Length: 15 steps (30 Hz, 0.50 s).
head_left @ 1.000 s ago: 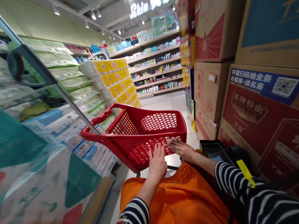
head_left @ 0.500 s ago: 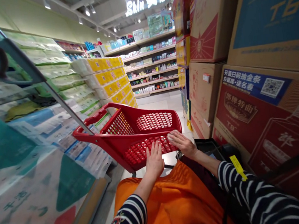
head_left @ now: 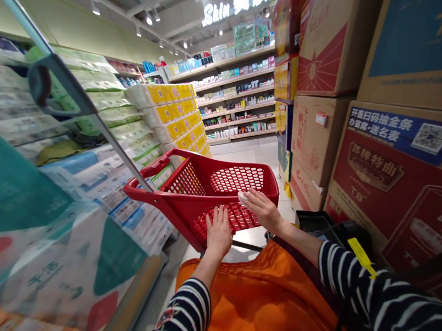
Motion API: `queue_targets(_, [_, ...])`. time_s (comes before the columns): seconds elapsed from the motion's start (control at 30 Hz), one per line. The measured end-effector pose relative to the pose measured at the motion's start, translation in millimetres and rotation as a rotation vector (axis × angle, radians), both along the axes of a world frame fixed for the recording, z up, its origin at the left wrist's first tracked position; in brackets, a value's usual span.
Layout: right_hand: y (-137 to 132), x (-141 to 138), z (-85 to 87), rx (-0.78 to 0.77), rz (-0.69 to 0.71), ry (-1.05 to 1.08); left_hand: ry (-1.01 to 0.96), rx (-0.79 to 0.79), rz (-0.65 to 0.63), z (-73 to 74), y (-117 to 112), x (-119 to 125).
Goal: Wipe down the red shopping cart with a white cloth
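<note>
Red plastic shopping cart (head_left: 223, 183) stands just ahead of me in the aisle. My left hand (head_left: 219, 232) lies open against its near mesh; my right hand (head_left: 263, 211) curves above the rim, a small white scrap (head_left: 242, 198) at the fingertips. Cardboard cartons (head_left: 321, 144) rise right, wrapped tissue packs (head_left: 87, 174) left.

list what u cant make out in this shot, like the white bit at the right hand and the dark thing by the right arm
In the head view:
white scrap at the right hand: too small and blurred to identify, fingers cover part of it
dark object: right forearm hides part of it, kind unclear
products on far shelves: too small to read
orange cloth: cut off by bottom edge
</note>
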State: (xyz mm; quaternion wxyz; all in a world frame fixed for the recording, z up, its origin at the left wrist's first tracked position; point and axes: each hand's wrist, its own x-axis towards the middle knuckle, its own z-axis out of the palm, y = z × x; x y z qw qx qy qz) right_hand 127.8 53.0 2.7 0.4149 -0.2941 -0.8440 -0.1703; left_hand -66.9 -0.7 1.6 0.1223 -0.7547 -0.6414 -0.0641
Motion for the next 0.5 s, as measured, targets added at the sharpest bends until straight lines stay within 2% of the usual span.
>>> queue_targets(0.03, [3, -10, 5.5, 0.015, 0.010, -0.006, -0.012, 0.007, 0.027, 2.1, 1, -4])
queue_targets(0.1, [8, -28, 0.7, 0.023, 0.044, -0.066, -0.026, 0.011, 0.063, 3.8, 1, -10])
queue_targets(0.17, [9, -42, -20.9, -0.003, 0.084, -0.162, -0.028, 0.007, 0.078, 2.3, -2, -16])
queue_targets(0.27, [6, -51, -62.2, -0.104, 0.128, -0.309, -0.030, -0.020, 0.074, -3.4, -8, -22])
queue_targets(0.33, [1, -52, -77.9, -0.159, 0.154, -0.371, -0.031, -0.038, 0.081, -6.9, -12, -27])
queue_targets(0.4, [-3, -53, -74.0, -0.159, 0.183, -0.379, -0.030, -0.047, 0.097, -8.5, -14, -33])
queue_targets(0.43, [-4, -55, -64.5, -0.140, 0.196, -0.362, -0.030, -0.047, 0.109, -8.3, -14, -37])
queue_targets(0.5, [-3, -62, -35.0, -0.083, 0.209, -0.295, -0.033, -0.042, 0.136, -5.9, -13, -43])
